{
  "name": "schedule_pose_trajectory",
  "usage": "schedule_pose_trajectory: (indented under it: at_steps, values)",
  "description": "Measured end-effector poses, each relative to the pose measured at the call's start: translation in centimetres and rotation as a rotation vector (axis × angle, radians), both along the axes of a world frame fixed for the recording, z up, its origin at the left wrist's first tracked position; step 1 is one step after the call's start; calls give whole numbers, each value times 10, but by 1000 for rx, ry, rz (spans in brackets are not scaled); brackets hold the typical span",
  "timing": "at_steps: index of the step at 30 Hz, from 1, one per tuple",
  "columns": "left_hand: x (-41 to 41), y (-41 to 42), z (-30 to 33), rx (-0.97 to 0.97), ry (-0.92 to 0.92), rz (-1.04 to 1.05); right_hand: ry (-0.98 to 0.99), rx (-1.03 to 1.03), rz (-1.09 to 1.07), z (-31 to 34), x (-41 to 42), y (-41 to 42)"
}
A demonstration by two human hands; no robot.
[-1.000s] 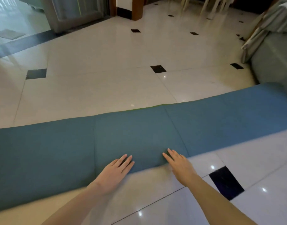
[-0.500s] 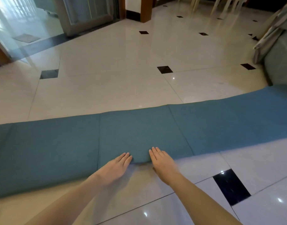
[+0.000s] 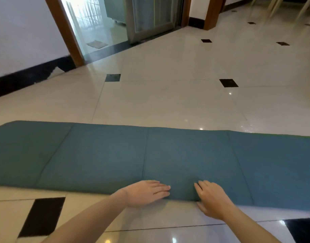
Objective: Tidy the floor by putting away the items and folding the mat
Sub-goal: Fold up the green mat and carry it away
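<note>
We see a teal-blue mat [image 3: 185, 155], plain, with thin darker seam lines. The floor [image 3: 168, 102] has glossy cream tiles with small black diamond insets. The door frame [image 3: 66, 32] is brown, the wall [image 3: 19, 32] white with a black baseboard [image 3: 27, 78].

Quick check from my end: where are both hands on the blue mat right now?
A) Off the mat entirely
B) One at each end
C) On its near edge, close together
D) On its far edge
C: the left hand and right hand lie flat, close together, on the near edge of the mat.
</note>
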State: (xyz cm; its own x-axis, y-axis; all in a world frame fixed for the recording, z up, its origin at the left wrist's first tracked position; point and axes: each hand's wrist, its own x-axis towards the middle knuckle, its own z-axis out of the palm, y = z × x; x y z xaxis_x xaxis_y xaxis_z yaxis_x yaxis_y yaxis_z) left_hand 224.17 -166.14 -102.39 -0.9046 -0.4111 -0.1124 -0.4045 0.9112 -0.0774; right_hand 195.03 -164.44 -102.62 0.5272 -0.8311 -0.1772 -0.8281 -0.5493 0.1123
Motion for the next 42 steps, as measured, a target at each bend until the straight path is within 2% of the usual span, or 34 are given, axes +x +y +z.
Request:
schedule_pose_trajectory:
  at_steps: [3, 7, 9, 12, 15, 19, 23, 26, 32, 37, 39, 42]
  values:
    - [40, -15, 16, -48, 100, 200, -55, -74, 56, 10, -1, -13]
    - [131, -10, 33, -88, 202, 770, -154, -193, 79, 15, 32, -38]
    - [179, 2, 29, -89, 308, 1047, -222, -230, 100, 14, 62, -49]
    - [232, 29, 31, -21, 450, 1595, -309, -225, 138, 15, 119, -61]
    - [261, 52, 31, 26, 734, 1976, -347, -185, 137, 17, 179, -66]
    - [286, 63, 22, 201, 1158, 2276, -360, -102, 151, 8, 247, -63]
    - [295, 52, 20, 364, 1544, 2339, -285, -29, 129, -8, 279, -52]
    - [303, 41, 16, 360, 1677, 2343, -249, -48, 106, -25, 281, -49]
    - [320, 25, 5, 236, 1965, 2297, -139, 133, 43, -37, 276, -49]
    - [340, 25, -1, 315, 2243, 2300, -108, 175, 29, -32, 274, -48]
    - [349, 27, 5, 421, 2277, 2299, -99, 217, 21, -31, 276, -49]
    - [361, 27, 10, 444, 2253, 2205, -86, 256, 27, -31, 277, -49]
